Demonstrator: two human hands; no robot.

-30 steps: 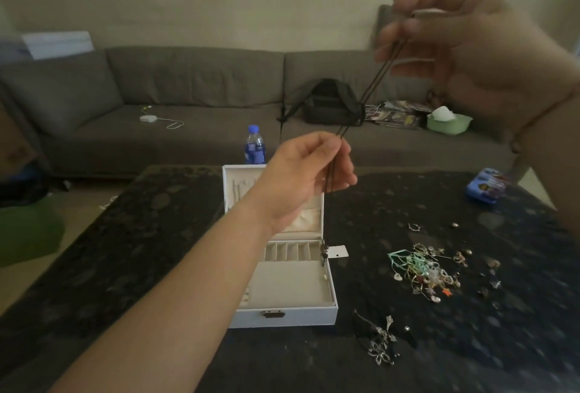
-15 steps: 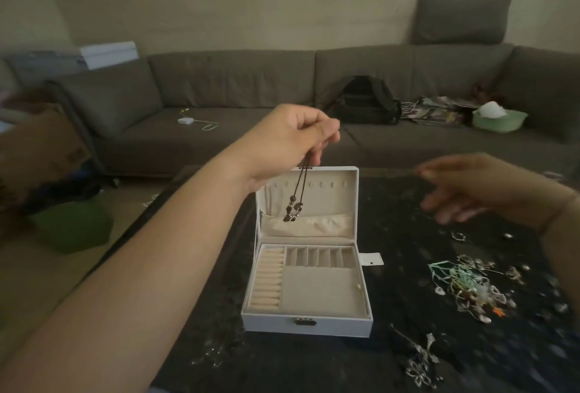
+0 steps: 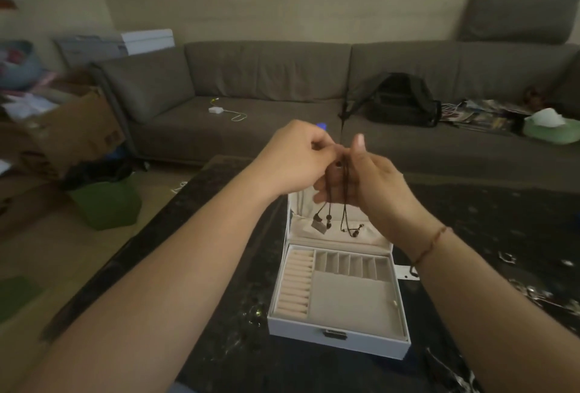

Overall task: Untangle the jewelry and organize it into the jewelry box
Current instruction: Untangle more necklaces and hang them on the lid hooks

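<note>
Head view: cord necklace (image 3: 328, 204), limp, light; pinched by left hand (image 3: 293, 160) and right hand (image 3: 365, 179) above box (image 3: 340, 295); best held by cord.

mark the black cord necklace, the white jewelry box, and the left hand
black cord necklace (image 3: 345, 204), head view, hanging cord
white jewelry box (image 3: 339, 341), head view, front wall
left hand (image 3: 296, 158), head view, back of hand

Dim, warm indoor light; soft blur, wide-angle edge distortion.
</note>
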